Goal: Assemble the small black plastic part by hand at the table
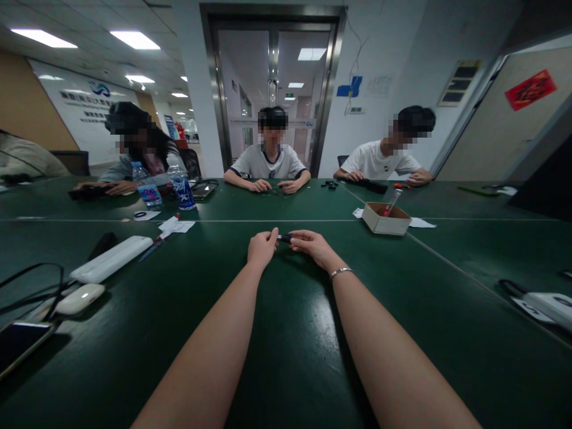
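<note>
Just above the green table, my two hands meet in front of me. A small dark piece with a pale, shiny part spans the gap between my fingertips; its exact kind is too small to make out. My left hand pinches one end, thumb up and fingers curled. At the other end, my right hand closes thumb and fingertips on the black part. A metal bracelet circles my right wrist.
On the left lie a white power bank, a pale rounded case, a phone and cables. Two bottles stand farther back. A small box holds a clear tube. Several people sit across, including one person directly opposite.
</note>
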`<action>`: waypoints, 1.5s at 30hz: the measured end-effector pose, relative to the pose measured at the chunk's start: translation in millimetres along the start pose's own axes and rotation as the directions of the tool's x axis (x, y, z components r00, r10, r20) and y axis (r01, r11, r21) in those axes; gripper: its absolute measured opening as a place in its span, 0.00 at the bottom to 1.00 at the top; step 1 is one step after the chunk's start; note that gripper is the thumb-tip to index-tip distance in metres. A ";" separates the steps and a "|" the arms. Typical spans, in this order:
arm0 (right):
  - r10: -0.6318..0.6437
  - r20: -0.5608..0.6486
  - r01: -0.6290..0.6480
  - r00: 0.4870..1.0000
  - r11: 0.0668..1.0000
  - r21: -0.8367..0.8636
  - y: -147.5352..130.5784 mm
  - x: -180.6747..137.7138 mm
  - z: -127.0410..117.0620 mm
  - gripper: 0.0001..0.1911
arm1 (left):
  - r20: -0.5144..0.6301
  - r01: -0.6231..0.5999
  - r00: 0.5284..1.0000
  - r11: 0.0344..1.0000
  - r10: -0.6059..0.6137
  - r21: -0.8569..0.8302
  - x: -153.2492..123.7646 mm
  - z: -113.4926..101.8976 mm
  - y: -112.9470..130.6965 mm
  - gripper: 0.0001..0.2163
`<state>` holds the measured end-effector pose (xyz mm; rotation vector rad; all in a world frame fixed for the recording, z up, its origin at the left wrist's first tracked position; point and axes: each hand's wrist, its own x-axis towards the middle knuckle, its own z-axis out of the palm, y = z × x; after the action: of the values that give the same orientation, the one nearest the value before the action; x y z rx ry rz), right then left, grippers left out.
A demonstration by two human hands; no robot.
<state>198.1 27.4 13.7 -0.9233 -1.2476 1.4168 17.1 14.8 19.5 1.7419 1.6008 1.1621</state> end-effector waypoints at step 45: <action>-0.010 0.063 0.011 0.998 1.000 -0.004 0.6 0.4 -4.0 0.16 | 0.084 0.078 0.993 0.996 -0.081 0.040 3.8 -3.3 2.3 0.26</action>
<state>201.6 28.7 12.4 -0.8800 -1.3013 1.4452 15.4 17.5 24.0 1.7102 1.6339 1.0137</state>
